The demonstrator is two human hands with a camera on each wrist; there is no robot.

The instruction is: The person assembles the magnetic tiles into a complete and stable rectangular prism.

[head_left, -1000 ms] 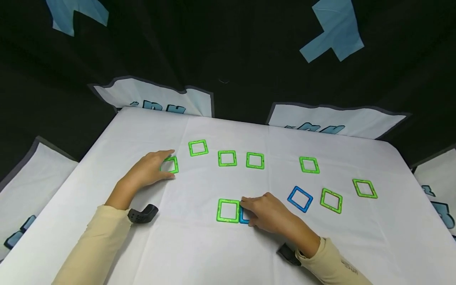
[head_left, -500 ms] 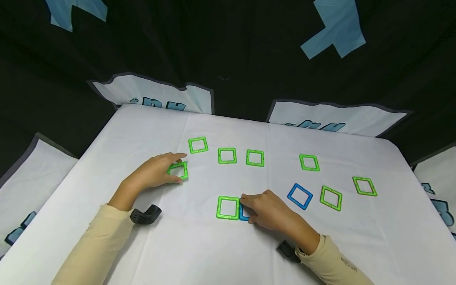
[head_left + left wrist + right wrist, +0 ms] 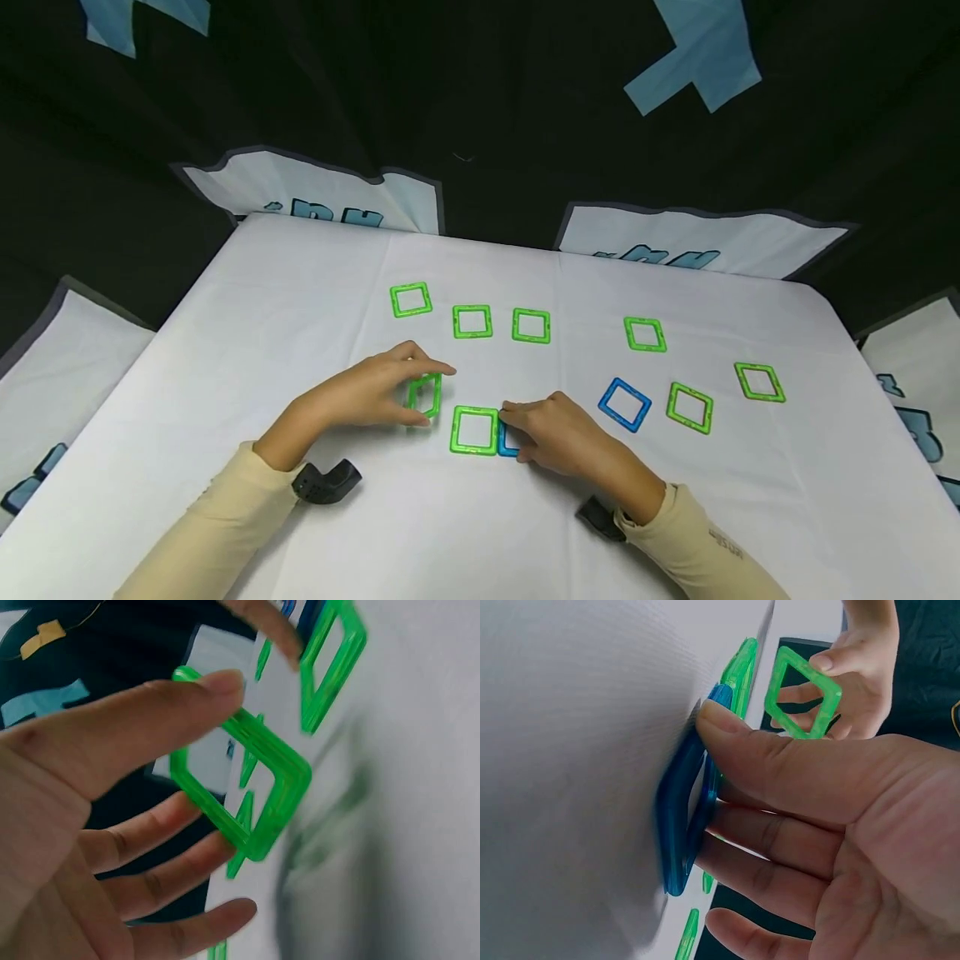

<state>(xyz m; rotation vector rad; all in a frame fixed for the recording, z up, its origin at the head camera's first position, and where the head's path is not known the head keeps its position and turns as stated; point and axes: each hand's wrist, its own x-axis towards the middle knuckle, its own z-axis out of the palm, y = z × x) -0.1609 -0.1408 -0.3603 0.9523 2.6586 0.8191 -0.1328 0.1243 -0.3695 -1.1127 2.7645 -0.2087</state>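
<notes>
My left hand (image 3: 367, 392) pinches a green square magnetic tile frame (image 3: 285, 791) between thumb and fingers. That tile is tilted up off the white table, left of the pair at the centre. My right hand (image 3: 562, 437) grips a blue square magnetic tile frame (image 3: 673, 817) by its edges, partly hiding it in the head view. On its left side the blue tile meets a second green square tile (image 3: 474, 410), which lies flat on the table. In the right wrist view, the left hand's tile (image 3: 827, 712) hangs apart from this pair.
Behind the hands lie several green tiles, such as one at the far left (image 3: 411, 313) and one at the far right (image 3: 759, 398). A loose blue tile (image 3: 609, 394) lies right of my right hand. Black cloth (image 3: 495, 108) hangs behind the white table (image 3: 637, 517).
My left hand has moved right and toward the centre, carrying its green tile off the table and tilting it. My right hand keeps its hold on the blue tile in place.
</notes>
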